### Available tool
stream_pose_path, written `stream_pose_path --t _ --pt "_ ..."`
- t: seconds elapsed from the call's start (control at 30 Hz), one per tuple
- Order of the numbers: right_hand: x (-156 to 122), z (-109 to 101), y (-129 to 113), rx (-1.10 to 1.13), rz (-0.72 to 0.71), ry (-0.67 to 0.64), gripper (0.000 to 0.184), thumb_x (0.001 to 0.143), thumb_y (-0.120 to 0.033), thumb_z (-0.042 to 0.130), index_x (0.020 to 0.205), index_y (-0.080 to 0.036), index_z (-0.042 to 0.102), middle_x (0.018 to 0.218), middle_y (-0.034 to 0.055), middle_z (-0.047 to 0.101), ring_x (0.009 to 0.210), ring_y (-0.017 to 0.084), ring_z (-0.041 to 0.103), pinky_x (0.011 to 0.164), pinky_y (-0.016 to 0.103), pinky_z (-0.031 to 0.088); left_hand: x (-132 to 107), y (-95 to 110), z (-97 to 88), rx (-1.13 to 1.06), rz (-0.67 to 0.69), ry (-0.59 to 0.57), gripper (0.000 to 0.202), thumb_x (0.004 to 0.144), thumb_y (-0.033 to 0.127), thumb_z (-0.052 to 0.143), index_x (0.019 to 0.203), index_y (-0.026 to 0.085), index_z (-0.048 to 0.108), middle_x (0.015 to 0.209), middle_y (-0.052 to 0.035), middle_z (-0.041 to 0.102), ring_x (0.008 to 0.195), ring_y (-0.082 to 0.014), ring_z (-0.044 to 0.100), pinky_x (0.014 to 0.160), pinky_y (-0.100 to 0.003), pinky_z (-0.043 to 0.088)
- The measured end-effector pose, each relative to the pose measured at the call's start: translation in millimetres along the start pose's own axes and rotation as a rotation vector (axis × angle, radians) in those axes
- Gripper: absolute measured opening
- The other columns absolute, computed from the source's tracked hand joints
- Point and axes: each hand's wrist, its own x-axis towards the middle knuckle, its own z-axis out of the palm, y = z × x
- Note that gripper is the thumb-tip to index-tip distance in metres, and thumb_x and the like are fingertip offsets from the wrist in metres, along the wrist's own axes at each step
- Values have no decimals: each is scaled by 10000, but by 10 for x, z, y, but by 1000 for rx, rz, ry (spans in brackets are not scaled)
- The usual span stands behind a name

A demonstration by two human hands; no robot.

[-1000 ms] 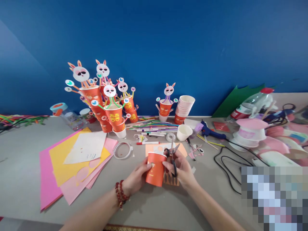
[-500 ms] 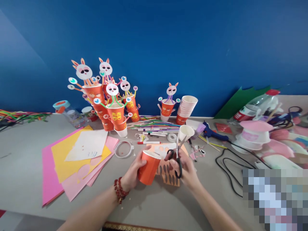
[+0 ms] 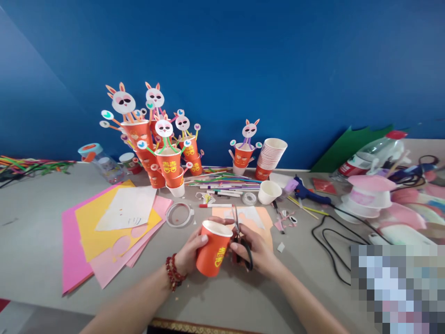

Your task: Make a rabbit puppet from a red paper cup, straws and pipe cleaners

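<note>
An orange paper cup (image 3: 212, 256) with yellow characters and a white rim is in my left hand (image 3: 192, 247), tilted slightly, its mouth up. My right hand (image 3: 257, 250) has its fingers in the black handles of a pair of scissors (image 3: 247, 254), close to the cup's right side. Their blades point up beside the rim; whether they touch the cup I cannot tell. Behind my hands lies a light orange sheet (image 3: 263, 228) with white paper on it. A roll of tape (image 3: 169, 216) lies to the left of my left hand.
Rabbit-faced cup figures (image 3: 168, 162) stand at the back, left of a cup stack (image 3: 272, 155). Coloured paper sheets (image 3: 74, 260) spread on the left. A white cup (image 3: 270, 192), a blue glue gun (image 3: 309, 192) and its black cable (image 3: 314, 234) are at right.
The scissors have moved left and down towards the cup, with their blades closer together. The cup has turned, showing its yellow characters. The strip with dark oval shapes beside the cup is no longer visible.
</note>
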Motion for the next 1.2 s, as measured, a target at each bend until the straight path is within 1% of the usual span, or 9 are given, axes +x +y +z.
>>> stream_pose_path --t 0.23,0.3,0.47,0.63,0.7,0.83,1.0,1.1,1.2 --pt "-32 32 -64 53 138 -167 444 822 -568 668 937 -215 427 575 -51 640 312 58 454 300 143 344 22 7 -57 -106 -117 -69 664 797 485 676 1329 125 512 1110 -174 701 907 -275 708 767 -320 529" --pt "-20 30 -25 85 142 -131 455 817 -577 669 922 -227 398 609 -39 664 317 63 467 296 142 321 31 19 -53 -112 -96 -59 664 796 490 669 1330 127 514 1138 -174 687 902 -271 705 763 -319 523" --pt "-7 -23 33 116 -2 -5 481 723 -471 811 777 -214 408 675 -37 615 468 71 514 400 160 349 33 23 -53 -75 -74 -45 717 784 487 673 1383 154 463 1234 -183 639 988 -306 680 741 -327 510" --pt "-57 -91 -28 308 -4 -239 457 717 -418 832 843 -208 446 795 -6 611 517 92 567 452 194 424 8 4 -64 -124 -102 -45 714 776 548 646 1329 114 523 1153 -189 677 957 -320 685 831 -402 492" --pt "-65 -98 -52 374 -36 -259 443 733 -449 813 857 -203 466 795 -16 576 546 92 558 481 201 444 -1 -3 -60 -154 -87 -35 719 777 579 630 1309 102 545 1152 -195 678 980 -330 675 856 -420 487" --pt "-61 -46 -71 364 -106 -176 447 740 -527 787 859 -193 515 780 -11 554 591 96 510 518 200 412 2 -7 -57 -207 -67 -27 726 789 578 619 1334 105 535 1242 -202 641 1062 -342 646 932 -459 470" --pt "-79 -2 -60 389 -112 30 388 797 -536 732 866 -206 540 771 11 589 613 134 551 557 244 448 39 17 -104 -348 -58 14 636 836 537 575 1307 110 566 1302 -186 617 1027 -262 664 1004 -416 444" --pt "-84 -8 -66 359 -153 32 351 798 -495 735 938 -218 574 862 44 626 703 174 604 616 284 505 67 35 -122 -386 -24 58 636 824 534 593 1301 113 573 1309 -168 620 1018 -234 665 1037 -384 428" --pt "-67 34 -61 239 -206 116 408 774 -474 756 1051 -251 554 984 56 619 846 203 622 707 304 533 85 35 -112 -363 19 94 600 843 528 578 1291 128 582 1317 -145 620 1042 -225 659 1076 -371 399"
